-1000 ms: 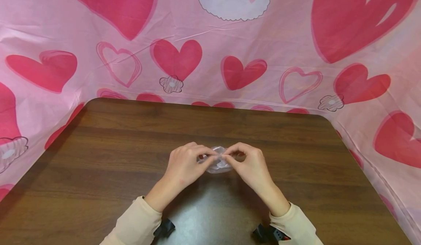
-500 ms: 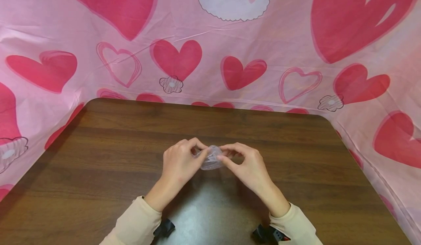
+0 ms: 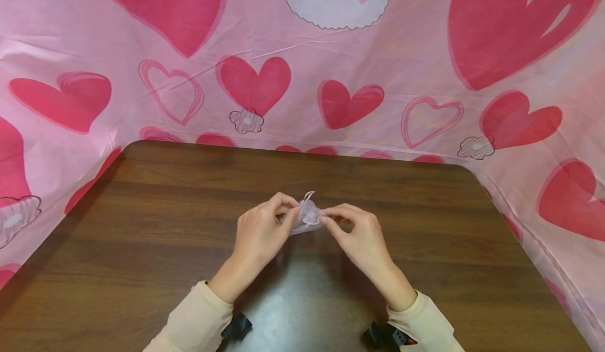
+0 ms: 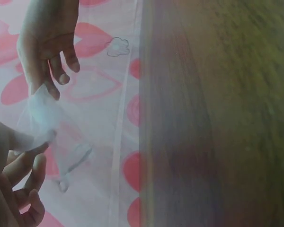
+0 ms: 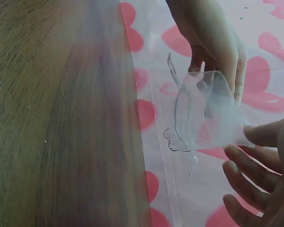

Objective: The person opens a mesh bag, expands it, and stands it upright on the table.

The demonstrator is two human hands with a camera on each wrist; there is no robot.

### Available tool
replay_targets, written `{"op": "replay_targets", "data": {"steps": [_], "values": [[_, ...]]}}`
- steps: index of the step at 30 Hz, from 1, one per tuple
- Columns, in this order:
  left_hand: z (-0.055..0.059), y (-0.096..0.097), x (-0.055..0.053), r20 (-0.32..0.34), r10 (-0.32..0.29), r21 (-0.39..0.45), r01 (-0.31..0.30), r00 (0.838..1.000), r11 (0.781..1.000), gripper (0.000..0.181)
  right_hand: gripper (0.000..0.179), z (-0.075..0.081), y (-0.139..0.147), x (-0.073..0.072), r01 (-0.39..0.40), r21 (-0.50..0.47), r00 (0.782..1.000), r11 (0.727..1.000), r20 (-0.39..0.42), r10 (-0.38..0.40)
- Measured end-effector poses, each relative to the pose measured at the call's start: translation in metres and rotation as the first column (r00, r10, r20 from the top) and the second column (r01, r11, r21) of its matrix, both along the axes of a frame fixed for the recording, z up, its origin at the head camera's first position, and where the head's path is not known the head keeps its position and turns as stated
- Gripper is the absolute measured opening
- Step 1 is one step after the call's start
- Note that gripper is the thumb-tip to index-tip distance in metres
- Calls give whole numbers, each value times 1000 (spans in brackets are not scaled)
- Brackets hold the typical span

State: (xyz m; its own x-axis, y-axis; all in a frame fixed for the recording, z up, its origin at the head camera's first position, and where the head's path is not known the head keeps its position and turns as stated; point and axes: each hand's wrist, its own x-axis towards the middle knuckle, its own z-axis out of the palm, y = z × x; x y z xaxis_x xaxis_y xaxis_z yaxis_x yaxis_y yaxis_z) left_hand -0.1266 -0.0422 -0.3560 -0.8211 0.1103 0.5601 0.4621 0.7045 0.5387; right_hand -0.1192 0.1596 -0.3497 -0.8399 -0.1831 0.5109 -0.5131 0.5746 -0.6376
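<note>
Between my hands is a small sheer white drawstring pouch, held up above the table. My left hand pinches its left side with thumb and index finger. At the opposite side, my right hand pinches a corner. In the right wrist view the see-through fabric is spread between the two hands, and a thin cord loop sticks out from its gathered edge. The left wrist view shows the pouch blurred, its cord end dangling. Nothing shows inside the thin fabric.
A dark brown wooden table lies beneath the hands. Pink cloth printed with hearts hangs behind it and along both sides. Black devices, one at the left wrist and one at the right wrist, sit beside the light sleeves.
The pouch was crumpled between close fingertips. It has turned and spread, its cord loop now pointing up and away. My left fingers have drawn left; the right ones are again at its edge.
</note>
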Motion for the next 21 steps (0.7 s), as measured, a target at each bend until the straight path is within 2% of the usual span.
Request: {"op": "replay_targets", "data": {"steps": [4, 10, 16, 21], "values": [[0, 1, 0, 37, -26, -42, 27, 999, 999, 11, 7, 0, 1, -1, 45, -6, 999, 999, -20, -45], [-2, 1, 0, 85, -64, -70, 70, 994, 995, 19, 10, 0, 1, 1, 87, 28, 996, 996, -16, -87], [-3, 0, 0, 26, -140, -79, 141, 990, 987, 28, 13, 0, 1, 1, 59, 53, 998, 997, -15, -59], [-4, 0, 0, -24, -192, -104, 189, 981, 976, 22, 14, 0, 1, 1, 35, 50, 999, 998, -13, -35]]}}
